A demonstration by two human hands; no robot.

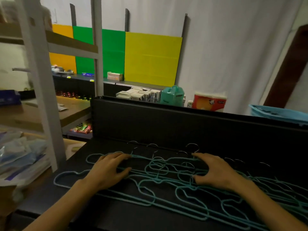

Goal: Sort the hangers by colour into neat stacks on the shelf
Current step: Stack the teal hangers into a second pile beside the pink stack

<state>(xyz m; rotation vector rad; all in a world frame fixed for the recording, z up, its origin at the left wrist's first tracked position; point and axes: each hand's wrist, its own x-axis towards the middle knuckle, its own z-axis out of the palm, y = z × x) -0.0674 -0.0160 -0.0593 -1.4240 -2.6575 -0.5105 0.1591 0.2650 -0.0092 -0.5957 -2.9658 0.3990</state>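
Both hands are resting on teal hangers (175, 185) lying overlapped on the black shelf (126, 215), long axes running left-right, hooks pointing away toward the black back panel (183, 124). Left hand (108, 170) and right hand (215, 170) are pressing down, fingers spread and gripping nothing. A blue basket (280, 114) is sitting beyond, right.

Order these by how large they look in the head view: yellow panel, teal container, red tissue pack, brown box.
1. yellow panel
2. red tissue pack and teal container: look alike, unranked
3. brown box
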